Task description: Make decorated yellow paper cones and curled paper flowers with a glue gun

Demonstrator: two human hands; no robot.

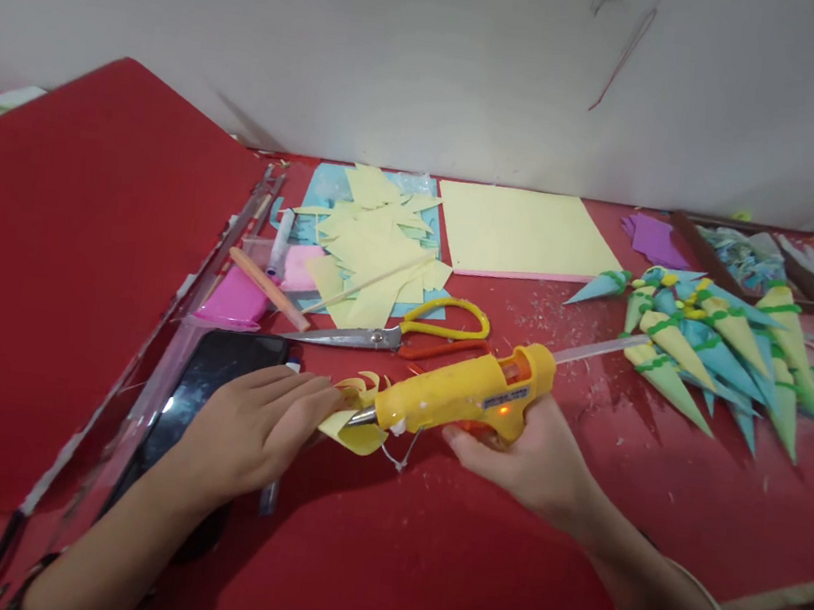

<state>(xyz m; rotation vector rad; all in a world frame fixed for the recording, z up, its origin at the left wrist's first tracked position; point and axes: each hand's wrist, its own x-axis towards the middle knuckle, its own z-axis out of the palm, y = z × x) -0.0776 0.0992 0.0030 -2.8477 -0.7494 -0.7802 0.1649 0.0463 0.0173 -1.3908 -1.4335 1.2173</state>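
My right hand (536,465) grips a yellow hot glue gun (451,397) by its handle, and an orange light glows on its side. A clear glue stick (598,348) pokes out of its back end. The metal nozzle points left, at a rolled piece of yellow paper (355,432) with curled, fringed strips. That paper is pinched in my left hand (261,426), whose fingertips are partly hidden. Whether the nozzle touches the paper I cannot tell. Just beyond the gun lie scissors (442,322) with yellow and orange handles.
Yellow paper scraps (378,240) lie at the back beside a stack of yellow sheets (527,231). Blue and yellow paper cones (720,339) with green trim are heaped at right. A black phone (211,409) lies under my left forearm. A red board (75,299) stands at left.
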